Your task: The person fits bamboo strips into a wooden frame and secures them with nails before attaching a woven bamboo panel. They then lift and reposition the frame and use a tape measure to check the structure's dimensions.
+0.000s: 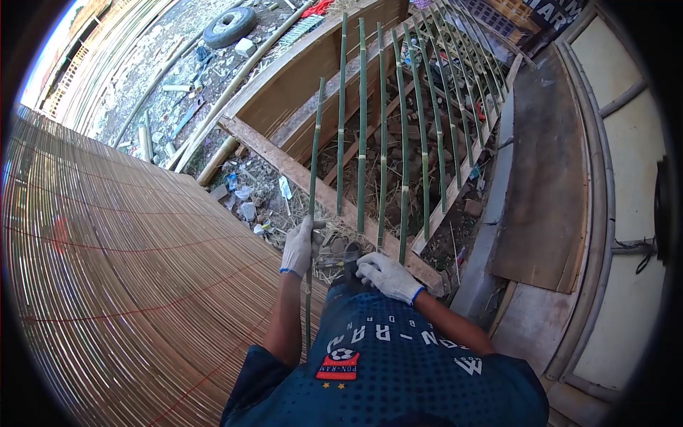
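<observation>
My left hand [302, 248], in a white glove, is closed round a long green bamboo strip [315, 160] that runs up from beside my body. My right hand [388, 274], also gloved, rests in front of my shirt with its fingers curled; whether they hold anything is hidden. Several more green strips [363, 128] lie side by side across a wooden frame [284, 162], ahead and to the right. The near ends of some strips reach close to my right hand.
A large slatted bamboo mat [128, 263] spreads on the left. Brown boards [544, 171] and pale panels [633, 156] stand on the right. Rubble and litter cover the ground below the frame. A tire [230, 28] lies farther off.
</observation>
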Available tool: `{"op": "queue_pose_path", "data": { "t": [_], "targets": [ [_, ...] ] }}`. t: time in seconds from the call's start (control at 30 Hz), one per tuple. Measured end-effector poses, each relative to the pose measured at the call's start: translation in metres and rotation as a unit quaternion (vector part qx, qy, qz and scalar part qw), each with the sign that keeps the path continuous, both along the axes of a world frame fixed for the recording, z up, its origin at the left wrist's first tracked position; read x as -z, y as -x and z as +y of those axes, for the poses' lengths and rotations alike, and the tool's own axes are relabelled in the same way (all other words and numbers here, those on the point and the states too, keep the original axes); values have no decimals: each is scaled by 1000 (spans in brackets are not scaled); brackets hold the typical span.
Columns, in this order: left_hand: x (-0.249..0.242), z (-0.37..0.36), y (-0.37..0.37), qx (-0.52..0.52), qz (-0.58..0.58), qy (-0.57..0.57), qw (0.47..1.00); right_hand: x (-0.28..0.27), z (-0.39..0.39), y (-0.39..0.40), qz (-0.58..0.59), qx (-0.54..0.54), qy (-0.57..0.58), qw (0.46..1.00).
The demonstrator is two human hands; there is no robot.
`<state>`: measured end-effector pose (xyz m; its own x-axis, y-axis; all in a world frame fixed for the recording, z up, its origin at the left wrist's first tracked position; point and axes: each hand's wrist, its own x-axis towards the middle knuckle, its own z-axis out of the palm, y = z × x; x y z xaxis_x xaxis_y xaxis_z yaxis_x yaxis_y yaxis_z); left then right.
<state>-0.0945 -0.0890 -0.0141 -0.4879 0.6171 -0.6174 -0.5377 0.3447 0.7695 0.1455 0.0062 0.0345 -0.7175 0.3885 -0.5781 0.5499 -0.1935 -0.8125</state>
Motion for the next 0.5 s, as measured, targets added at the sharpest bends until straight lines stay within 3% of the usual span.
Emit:
{"op": "queue_pose_path", "data": {
  "t": [0.27,0.5],
  "targets": [
    [8,-5,-6,6,29,27,999,10,-2,2,-13,-19,7,1000],
    [16,-3,-14,-14,-23,6,1000,8,4,4,-19,-13,1,1000]
  ]
}}
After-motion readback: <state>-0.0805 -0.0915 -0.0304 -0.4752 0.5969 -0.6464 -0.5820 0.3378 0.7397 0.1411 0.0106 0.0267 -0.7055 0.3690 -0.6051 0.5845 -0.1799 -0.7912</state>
